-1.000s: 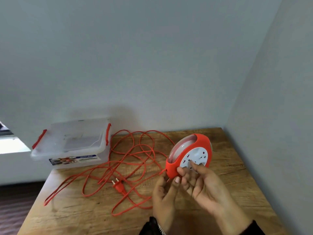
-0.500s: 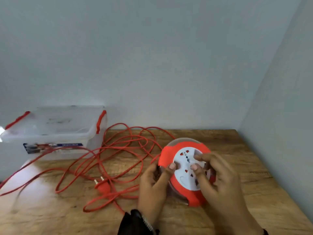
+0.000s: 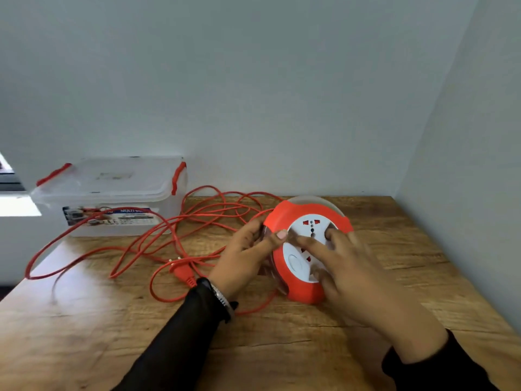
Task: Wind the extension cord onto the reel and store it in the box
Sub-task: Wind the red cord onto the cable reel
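The orange reel with a white socket face stands tilted on the wooden table. My left hand grips its left rim, thumb on the orange edge. My right hand lies over the white face with its fingers curled into the face. The orange cord sprawls in loose loops to the left of the reel, its plug lying near my left wrist. A clear plastic box with orange latches and its lid on sits at the table's back left.
Grey walls close the table at the back and on the right. One cord loop hangs over the table's left edge. Bare wood shows in front of my arms.
The reel has come down from the air to the table and turned its socket face toward me. My right hand has shifted across the face. The view has tilted down.
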`<state>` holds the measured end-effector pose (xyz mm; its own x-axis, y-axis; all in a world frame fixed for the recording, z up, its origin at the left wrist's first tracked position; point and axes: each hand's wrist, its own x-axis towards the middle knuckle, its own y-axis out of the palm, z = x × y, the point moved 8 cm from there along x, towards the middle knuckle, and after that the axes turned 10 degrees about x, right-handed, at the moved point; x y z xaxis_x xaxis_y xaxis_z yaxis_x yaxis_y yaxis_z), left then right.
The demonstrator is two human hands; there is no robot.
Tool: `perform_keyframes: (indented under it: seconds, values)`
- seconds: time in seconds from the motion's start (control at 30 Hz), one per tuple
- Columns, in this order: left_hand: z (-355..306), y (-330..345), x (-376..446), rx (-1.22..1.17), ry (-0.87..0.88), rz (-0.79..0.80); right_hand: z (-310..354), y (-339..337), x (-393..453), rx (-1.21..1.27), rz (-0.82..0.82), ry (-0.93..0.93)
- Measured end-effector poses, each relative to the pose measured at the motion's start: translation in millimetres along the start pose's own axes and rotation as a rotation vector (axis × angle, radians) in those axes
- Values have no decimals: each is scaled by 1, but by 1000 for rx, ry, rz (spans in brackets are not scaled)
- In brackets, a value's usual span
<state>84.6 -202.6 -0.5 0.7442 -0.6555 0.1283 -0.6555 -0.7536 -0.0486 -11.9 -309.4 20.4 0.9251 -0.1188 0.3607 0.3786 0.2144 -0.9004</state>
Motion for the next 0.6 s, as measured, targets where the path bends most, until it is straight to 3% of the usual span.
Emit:
perform_keyframes:
  seconds: [0.1,0.2,0.33,0.6]
  values:
    - [-2,10,-7,50,-41,155,-5,4,1,30,14,-8]
    - [2,19,-11,68,-69,181,-10,-1,3,-26,-47,-29]
    - [-1,18,-8,26,15,70,-4,-13,-1,-27,-151,-7]
    - [2,27,-22,58,139,-149,-21,-14,-9,226,-310,324]
